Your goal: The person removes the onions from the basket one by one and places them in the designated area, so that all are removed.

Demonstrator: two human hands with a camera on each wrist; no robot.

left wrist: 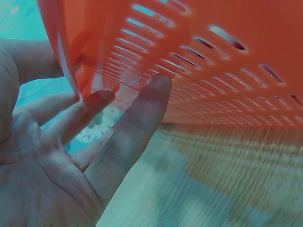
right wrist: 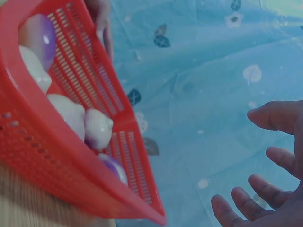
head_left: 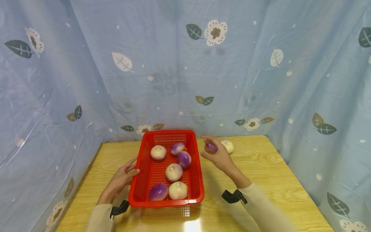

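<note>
A red plastic basket (head_left: 166, 203) with slotted walls holds several white-and-purple turnips, among them a pale turnip (head_left: 178, 190) and a purple turnip (head_left: 158, 192) at its near end. My left hand (head_left: 123, 177) grips the basket's left side. In the left wrist view, the thumb goes over the rim while the fingers (left wrist: 137, 123) lie along the outer wall. To the right of the basket, my right hand (head_left: 218, 156) is over the table, fingers apart. Between its thumb and fingers a purple turnip (head_left: 210, 147) shows in the head view. The right wrist view shows nothing in that hand (right wrist: 270, 189).
Just past the right hand, a white turnip (head_left: 228, 146) lies on the wooden table (head_left: 255, 180). A blue patterned curtain (head_left: 162, 80) hangs behind the table and along both sides. Each wrist carries a black camera strap (head_left: 232, 196).
</note>
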